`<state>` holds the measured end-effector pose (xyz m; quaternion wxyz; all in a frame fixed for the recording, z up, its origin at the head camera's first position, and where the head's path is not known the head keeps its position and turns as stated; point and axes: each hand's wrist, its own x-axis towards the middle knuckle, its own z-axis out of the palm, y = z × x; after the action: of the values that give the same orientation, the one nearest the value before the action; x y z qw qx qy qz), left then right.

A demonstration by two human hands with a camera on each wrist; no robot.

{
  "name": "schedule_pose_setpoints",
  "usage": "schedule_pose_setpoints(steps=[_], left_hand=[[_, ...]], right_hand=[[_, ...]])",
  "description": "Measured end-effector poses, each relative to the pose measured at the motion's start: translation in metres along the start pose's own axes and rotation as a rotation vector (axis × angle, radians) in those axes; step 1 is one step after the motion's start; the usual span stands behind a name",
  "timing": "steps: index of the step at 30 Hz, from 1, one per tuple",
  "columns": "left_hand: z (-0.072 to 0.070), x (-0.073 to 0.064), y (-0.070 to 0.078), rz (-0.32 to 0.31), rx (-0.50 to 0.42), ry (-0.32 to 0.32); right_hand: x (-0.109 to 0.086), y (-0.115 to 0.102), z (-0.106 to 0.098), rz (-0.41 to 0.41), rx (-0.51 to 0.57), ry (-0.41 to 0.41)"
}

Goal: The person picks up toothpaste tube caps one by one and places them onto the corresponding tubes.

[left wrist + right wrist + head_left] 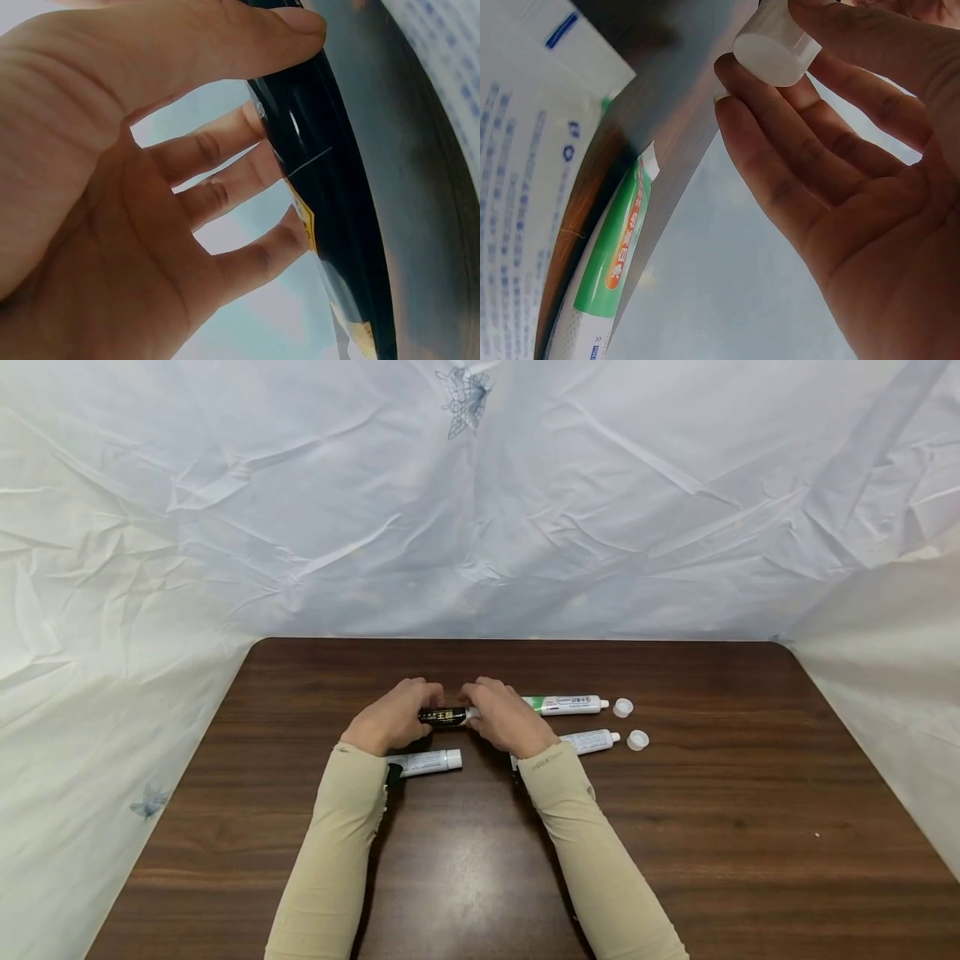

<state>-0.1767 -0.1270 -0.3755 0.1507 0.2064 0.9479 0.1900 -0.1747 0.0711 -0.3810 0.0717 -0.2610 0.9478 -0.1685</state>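
My left hand (392,717) grips a black toothpaste tube (444,717) with gold lettering. In the left wrist view the thumb lies across the tube's dark side, with fingertips along its other edge. At the tube's right end, my right hand (512,718) pinches the white cap (771,51) between thumb and fingers. Whether the cap is still threaded on, I cannot tell. A green and white toothpaste tube (567,705) lies just right of my right hand. Below it, a white tube (590,742) is partly hidden behind the wrist. Both have bare nozzles pointing right.
Two loose white caps, a far one (622,707) and a nearer one (637,740), lie beyond the bare nozzles. A capped white tube (426,763) lies by my left wrist, partly covered. White sheeting (480,527) hangs behind the dark wooden table (750,827).
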Motion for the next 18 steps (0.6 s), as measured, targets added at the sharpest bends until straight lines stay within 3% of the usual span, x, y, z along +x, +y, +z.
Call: schedule_pose_setpoints(steps=[18], left_hand=[[0.0034, 0.0013, -0.0013, 0.013, -0.012, 0.012]], right_hand=[[0.0010, 0.0026, 0.0013, 0.011, 0.055, -0.021]])
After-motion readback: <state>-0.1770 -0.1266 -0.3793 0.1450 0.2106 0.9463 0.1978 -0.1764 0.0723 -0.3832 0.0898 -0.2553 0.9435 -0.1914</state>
